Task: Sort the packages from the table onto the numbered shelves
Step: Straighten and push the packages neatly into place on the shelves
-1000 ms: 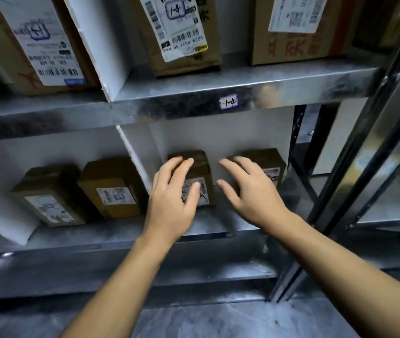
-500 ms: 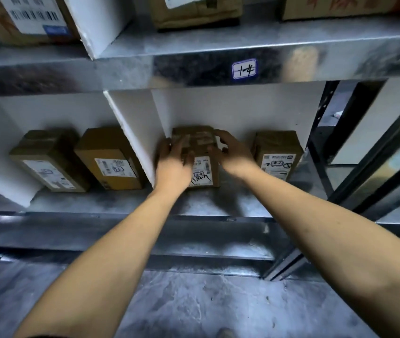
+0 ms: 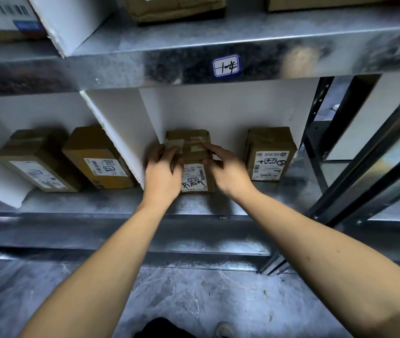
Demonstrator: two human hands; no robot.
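Both hands have closed in from hovering spread before the shelf: the left hand now curls its fingers round the left edge of the small cardboard package, and the right hand grips its right edge. This package sits on the lower shelf, between the white divider and a second package.
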